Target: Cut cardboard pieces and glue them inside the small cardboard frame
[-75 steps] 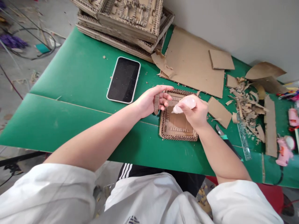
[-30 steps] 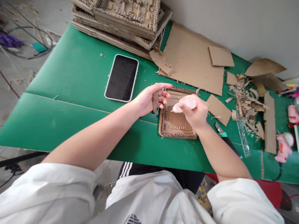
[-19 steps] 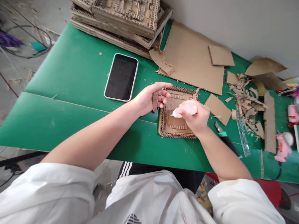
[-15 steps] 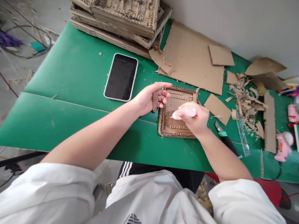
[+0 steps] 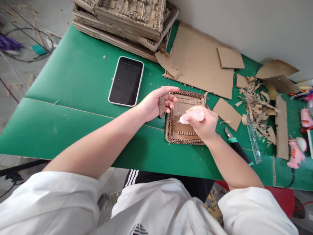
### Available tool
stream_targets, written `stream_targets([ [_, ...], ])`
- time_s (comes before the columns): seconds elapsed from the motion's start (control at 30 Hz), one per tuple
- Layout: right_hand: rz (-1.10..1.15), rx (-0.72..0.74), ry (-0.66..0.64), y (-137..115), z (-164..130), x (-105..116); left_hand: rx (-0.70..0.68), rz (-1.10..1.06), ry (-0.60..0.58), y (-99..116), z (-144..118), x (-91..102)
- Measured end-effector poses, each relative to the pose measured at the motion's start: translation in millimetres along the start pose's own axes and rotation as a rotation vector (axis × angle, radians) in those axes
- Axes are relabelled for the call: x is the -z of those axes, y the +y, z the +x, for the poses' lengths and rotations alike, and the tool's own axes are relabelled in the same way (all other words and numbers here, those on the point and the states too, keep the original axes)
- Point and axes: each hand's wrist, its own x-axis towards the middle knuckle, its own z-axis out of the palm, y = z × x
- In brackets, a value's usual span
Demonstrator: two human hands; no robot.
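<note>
Gluing step in hand: glue bottle (image 5: 194,115) gripped by right hand (image 5: 204,123), nozzle aimed into cardboard tray (image 5: 184,138) on surface (image 5: 80,81). Cardboard strip (image 5: 161,106) pinched by left hand (image 5: 156,104) (beside tray); careful placement judged needed next.

Plain pale grey wall (image 5: 244,26) along far right, matt, evenly lit, no hard shadows. Grey concrete floor (image 5: 22,75) at left, littered with thin sticks and scraps; looped black cable (image 5: 46,42), purple tuft (image 5: 9,42), small teal scrap (image 5: 38,49) lying there. Green board-covered table (image 5: 73,98) filling centre, seam line running across its width, cardboard crumbs scattered over it. Black metal bar (image 5: 22,165) below table's near left edge. Red seat edge (image 5: 286,202) low at right. Soft diffuse daylight-like brightness throughout; source out of view.
</note>
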Motion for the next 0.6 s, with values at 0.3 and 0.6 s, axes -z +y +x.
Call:
stream_targets([
  [0.3,0.046,0.067,-0.041,-11,-5,8,-0.001,-0.011,-0.004,0,0,0.3],
  [0.6,0.052,0.067,-0.054,-14,-10,12,-0.002,-0.01,-0.005,0,0,0.9],
])
